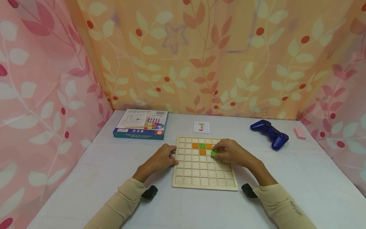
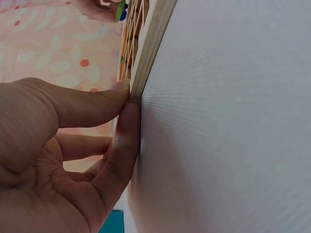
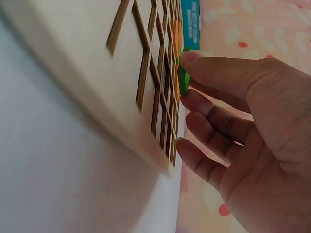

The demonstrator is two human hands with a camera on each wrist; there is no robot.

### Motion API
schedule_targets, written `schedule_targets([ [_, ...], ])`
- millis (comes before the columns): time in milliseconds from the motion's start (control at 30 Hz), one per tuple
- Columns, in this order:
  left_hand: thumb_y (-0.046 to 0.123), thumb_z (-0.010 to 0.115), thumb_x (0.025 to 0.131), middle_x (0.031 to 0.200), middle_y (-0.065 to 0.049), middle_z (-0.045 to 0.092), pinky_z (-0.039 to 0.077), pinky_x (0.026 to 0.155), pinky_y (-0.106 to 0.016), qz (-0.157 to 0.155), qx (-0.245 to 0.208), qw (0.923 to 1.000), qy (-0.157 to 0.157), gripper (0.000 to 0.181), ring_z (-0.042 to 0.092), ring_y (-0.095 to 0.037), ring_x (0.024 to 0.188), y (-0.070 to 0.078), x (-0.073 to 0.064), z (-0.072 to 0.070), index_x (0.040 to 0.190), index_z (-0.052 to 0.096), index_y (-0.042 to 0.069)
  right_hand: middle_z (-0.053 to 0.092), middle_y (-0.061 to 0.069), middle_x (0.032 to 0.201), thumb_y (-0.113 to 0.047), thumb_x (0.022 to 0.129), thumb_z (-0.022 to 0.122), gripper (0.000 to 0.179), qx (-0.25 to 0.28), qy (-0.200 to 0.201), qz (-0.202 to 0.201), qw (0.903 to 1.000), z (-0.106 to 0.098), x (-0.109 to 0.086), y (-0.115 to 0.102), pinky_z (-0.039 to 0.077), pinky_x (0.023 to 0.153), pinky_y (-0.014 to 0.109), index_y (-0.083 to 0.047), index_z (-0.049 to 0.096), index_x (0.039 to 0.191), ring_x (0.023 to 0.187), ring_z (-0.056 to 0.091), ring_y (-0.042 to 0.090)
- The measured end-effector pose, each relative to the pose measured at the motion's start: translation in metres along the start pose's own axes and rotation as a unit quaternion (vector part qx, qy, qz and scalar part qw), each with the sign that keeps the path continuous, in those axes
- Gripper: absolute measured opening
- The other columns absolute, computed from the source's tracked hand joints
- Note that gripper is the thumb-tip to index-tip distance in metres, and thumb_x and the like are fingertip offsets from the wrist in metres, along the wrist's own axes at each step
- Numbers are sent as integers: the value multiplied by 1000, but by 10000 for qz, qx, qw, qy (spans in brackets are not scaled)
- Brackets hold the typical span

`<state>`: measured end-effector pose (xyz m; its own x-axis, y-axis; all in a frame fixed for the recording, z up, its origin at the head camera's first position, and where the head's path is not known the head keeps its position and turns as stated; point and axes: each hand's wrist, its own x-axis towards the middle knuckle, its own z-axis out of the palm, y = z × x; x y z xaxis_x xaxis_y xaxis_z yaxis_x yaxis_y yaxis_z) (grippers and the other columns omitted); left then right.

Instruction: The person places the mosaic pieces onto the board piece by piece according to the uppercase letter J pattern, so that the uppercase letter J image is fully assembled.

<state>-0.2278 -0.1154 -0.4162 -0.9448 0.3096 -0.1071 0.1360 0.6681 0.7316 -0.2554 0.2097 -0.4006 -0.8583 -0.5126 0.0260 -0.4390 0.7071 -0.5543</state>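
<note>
A square wooden grid board lies flat on the white-covered table. My left hand holds its left edge, with the thumb and a finger meeting at the rim in the left wrist view. Over the upper right part of the grid, my right hand pinches a green tile between thumb and fingers; the tile is tilted. Orange tiles sit on either side of a green tile in one row near the top. Below that green one is another orange tile.
Behind the board lies a small card with a coloured grid pattern. A flat boxed set rests at the back left. A blue game controller and a pink block are at the back right. Patterned curtains enclose the table.
</note>
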Motion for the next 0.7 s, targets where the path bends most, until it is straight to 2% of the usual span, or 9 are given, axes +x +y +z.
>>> schedule_targets([
  [233, 5, 84, 90, 112, -13, 58, 51, 85, -33, 4, -17, 10000, -23, 65, 56, -22, 98, -2, 1, 1, 147, 55, -9, 69, -2, 98, -18, 92, 83, 22, -11, -87, -415, 9991, 8, 9, -15, 47, 84, 34, -8, 81, 111, 91, 55, 16],
  [467, 5, 84, 90, 112, -13, 57, 51, 84, -32, -17, -36, 10000, -15, 66, 56, -21, 97, -1, 0, 0, 147, 55, -9, 68, -2, 95, -19, 91, 84, 20, -106, -241, -528, 9983, 17, 17, -25, 46, 82, 32, -10, 82, 108, 90, 55, 17],
  [700, 4, 84, 90, 112, -13, 57, 51, 84, -32, -35, -33, 10000, -6, 66, 55, -22, 98, 0, 0, 0, 147, 55, -9, 69, 0, 95, -17, 90, 85, 20, -260, -227, -807, 9961, 20, 18, -30, 46, 81, 31, -9, 82, 109, 90, 54, 17],
])
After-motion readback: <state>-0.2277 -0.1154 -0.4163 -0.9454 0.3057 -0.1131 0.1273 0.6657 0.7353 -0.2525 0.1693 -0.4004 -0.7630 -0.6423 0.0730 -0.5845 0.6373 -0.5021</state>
